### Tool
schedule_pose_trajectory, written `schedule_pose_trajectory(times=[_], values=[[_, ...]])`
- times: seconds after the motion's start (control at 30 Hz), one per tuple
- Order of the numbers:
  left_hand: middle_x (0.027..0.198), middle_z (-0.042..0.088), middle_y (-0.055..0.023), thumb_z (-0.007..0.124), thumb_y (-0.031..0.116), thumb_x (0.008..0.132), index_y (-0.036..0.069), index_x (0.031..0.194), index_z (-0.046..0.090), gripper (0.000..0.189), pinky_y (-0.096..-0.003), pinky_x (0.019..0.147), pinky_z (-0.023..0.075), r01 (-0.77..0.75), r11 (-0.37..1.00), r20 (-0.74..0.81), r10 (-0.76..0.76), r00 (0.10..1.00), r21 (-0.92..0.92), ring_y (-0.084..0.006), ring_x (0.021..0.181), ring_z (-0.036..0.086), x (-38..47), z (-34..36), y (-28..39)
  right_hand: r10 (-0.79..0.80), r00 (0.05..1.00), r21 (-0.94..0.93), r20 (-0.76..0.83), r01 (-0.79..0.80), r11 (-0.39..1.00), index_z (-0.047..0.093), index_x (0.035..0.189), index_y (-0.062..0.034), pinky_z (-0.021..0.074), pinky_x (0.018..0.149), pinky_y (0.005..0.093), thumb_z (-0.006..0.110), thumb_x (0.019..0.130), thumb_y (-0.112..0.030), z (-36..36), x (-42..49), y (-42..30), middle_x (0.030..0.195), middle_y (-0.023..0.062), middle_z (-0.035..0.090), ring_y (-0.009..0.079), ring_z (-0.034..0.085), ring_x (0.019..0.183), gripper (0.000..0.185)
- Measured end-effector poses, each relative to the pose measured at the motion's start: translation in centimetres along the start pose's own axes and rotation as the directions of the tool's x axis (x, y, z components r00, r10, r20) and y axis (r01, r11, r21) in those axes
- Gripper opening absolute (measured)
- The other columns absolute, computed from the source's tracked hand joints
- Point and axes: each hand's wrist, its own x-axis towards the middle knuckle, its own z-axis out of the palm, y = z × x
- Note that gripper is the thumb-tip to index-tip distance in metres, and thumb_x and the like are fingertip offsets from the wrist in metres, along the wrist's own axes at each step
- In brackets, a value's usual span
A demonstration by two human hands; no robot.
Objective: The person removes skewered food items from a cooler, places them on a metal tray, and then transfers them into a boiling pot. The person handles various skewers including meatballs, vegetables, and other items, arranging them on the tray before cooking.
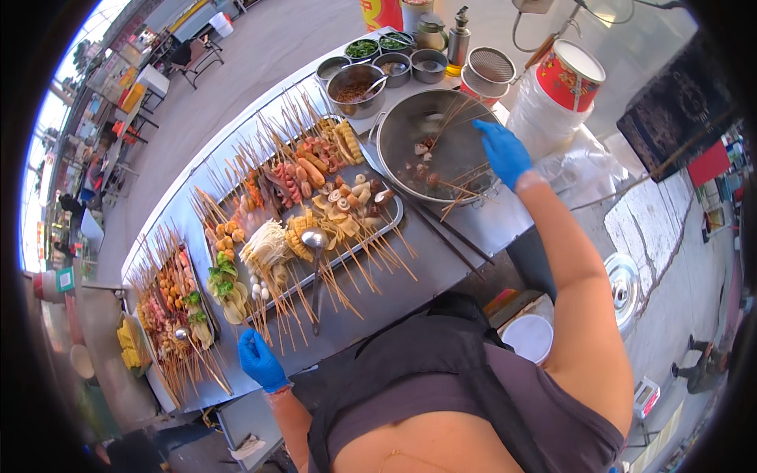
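My right hand (504,152), in a blue glove, is over the right rim of a big metal pot (408,112), near the upper ends of skewers standing in it. Whether its fingers hold a skewer I cannot tell. Skewered pieces of food (427,148) lie in the pot. My left hand (259,359), also gloved in blue, is at the counter's front edge with curled fingers, close to the stick ends of skewers with green vegetables and sliced potato (235,303). A large metal tray (397,214) bears rows of skewers, with a metal ladle (314,238) lying across them.
Left of it stands a second skewer tray (214,334). Two dark long chopsticks (452,239) lie below the pot. Behind are a sauce pot (355,106), metal bowls of condiments (391,70), an oil bottle (458,44) and a strainer (492,64). Paper tubs in plastic (571,77) stand right.
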Motion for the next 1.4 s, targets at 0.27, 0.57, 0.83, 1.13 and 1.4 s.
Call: schedule_pose_trajectory(times=[0.27, 0.57, 0.83, 1.13, 1.4], values=[[0.07, 0.05, 0.0016, 0.057, 0.01, 0.089, 0.001, 0.099, 0.06, 0.014, -0.0229, 0.052, 0.0348, 0.124, 0.942, -0.059, -0.111, 0.992, 0.311, -0.006, 0.06, 0.04, -5.3, -3.5, 2.1, 0.065, 0.837, -0.504, 0.544, 0.264, 0.822, 0.048, 0.129, -0.0242, 0.0299, 0.105, 0.0486, 0.048, 0.085, -0.008, 10.1, 10.5, 5.4, 0.143, 0.0115, 0.032, 0.0336, 0.032, 0.131, 0.047], [0.068, 0.045, 0.0022, 0.057, 0.013, 0.089, 0.002, 0.103, 0.061, 0.017, -0.0242, 0.054, 0.0342, 0.31, 0.911, -0.109, -0.291, 0.951, 0.273, -0.0074, 0.061, 0.038, -8.4, -4.1, 2.9, -0.167, 0.672, -0.46, 0.722, 0.646, 0.608, 0.062, 0.109, -0.018, 0.0263, 0.103, 0.0561, 0.052, 0.082, -0.014, 13.1, 11.7, 8.1, 0.127, 0.0061, 0.052, 0.0292, 0.04, 0.126, 0.029], [0.072, 0.05, 0.003, 0.056, 0.009, 0.089, 0.001, 0.105, 0.06, 0.017, -0.0205, 0.055, 0.0347, 0.328, 0.942, -0.009, -0.328, 0.945, 0.065, -0.0049, 0.063, 0.04, -6.8, -0.5, 3.7, 0.189, 0.544, -0.466, 0.818, 0.434, 0.771, 0.066, 0.105, -0.011, 0.0514, 0.082, 0.0411, 0.052, 0.083, -0.013, 7.3, 10.4, 2.7, 0.11, 0.0134, 0.062, 0.0332, 0.061, 0.1, 0.026], [0.071, 0.046, 0.006, 0.059, 0.006, 0.087, 0.004, 0.101, 0.062, 0.014, -0.0192, 0.054, 0.0323, 0.263, 0.958, 0.088, -0.273, 0.958, 0.111, -0.0032, 0.063, 0.038, -5.7, 1.2, 3.2, 0.213, 0.523, -0.388, 0.825, 0.252, 0.886, 0.066, 0.102, -0.0069, 0.0513, 0.081, 0.0414, 0.049, 0.084, -0.013, 7.9, 6.4, 3.4, 0.109, 0.0176, 0.061, 0.0355, 0.06, 0.099, 0.025], [0.081, 0.061, -0.0001, 0.06, 0.007, 0.087, 0.002, 0.102, 0.062, 0.016, -0.0228, 0.065, 0.0438, 0.189, 0.973, 0.118, -0.205, 0.972, 0.135, -0.0079, 0.072, 0.053, -5.0, 1.9, 4.2, 0.149, 0.708, -0.389, 0.69, 0.189, 0.902, 0.064, 0.091, -0.0083, 0.0501, 0.072, 0.0452, 0.049, 0.083, -0.016, 5.4, 4.3, 3.1, 0.094, 0.0205, 0.063, 0.0391, 0.061, 0.086, 0.018]])
